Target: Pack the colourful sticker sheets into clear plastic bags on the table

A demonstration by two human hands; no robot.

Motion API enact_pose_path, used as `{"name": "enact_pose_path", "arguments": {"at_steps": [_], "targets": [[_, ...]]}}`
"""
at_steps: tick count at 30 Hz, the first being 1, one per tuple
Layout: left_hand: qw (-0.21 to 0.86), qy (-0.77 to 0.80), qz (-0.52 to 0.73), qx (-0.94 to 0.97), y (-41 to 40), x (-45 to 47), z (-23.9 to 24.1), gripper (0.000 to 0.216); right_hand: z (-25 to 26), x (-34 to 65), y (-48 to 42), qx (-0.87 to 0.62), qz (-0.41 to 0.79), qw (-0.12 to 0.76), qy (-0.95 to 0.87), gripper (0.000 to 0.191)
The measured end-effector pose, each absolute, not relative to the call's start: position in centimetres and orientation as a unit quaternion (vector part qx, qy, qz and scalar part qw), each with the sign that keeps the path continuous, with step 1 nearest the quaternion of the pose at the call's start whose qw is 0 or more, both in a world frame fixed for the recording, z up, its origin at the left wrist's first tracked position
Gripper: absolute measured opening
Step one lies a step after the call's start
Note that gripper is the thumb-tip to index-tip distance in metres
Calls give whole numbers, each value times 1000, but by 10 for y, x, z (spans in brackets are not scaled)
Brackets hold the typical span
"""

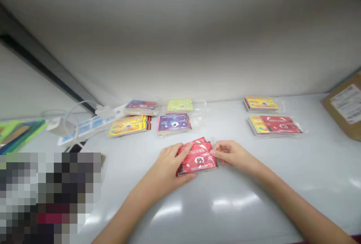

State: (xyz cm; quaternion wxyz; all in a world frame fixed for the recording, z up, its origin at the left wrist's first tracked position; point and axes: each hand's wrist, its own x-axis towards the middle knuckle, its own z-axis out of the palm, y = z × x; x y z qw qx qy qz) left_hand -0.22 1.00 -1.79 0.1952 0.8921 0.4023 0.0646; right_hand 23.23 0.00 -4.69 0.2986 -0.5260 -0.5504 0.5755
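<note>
A small stack of red printed packets [197, 158] lies on the table in front of me, with a second red packet's edge showing behind the top one. My left hand [175, 161] grips the stack's left side, fingers over the top and thumb along the near edge. At the right edge, my right hand [227, 153] is closed in a pinch, its thumb and index finger on the packet's corner. Some clear plastic shows under that hand; how much of it the fingers hold is hidden.
Behind my hands lie bagged stacks: purple [175, 123], yellow [129, 125], dark blue [141, 106] and green [179, 105]. Farther right are a yellow-and-red stack [278, 124] and a yellow stack [261, 102]. A power strip [93, 124] with cables is left, a cardboard box [345, 104] right.
</note>
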Motion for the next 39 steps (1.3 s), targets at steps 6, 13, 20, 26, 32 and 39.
{"name": "enact_pose_path", "arguments": {"at_steps": [6, 13, 20, 26, 32, 39], "targets": [[192, 406, 59, 891, 10, -2, -20, 70, -47, 233, -1, -520, 577, 306, -550, 29], [192, 404, 67, 892, 10, -2, -21, 71, -48, 232, 0, -522, 579, 306, -546, 34], [198, 411, 60, 888, 10, -1, -19, 71, -47, 231, -1, -527, 571, 310, -548, 36], [202, 412, 62, 887, 9, -1, -17, 69, -50, 232, -1, -515, 567, 303, -567, 34], [202, 416, 68, 884, 10, -2, -20, 73, -53, 233, -4, -469, 540, 296, -633, 29], [202, 418, 63, 883, 10, 0, -19, 76, -47, 230, -8, -450, 523, 293, -661, 32]]}}
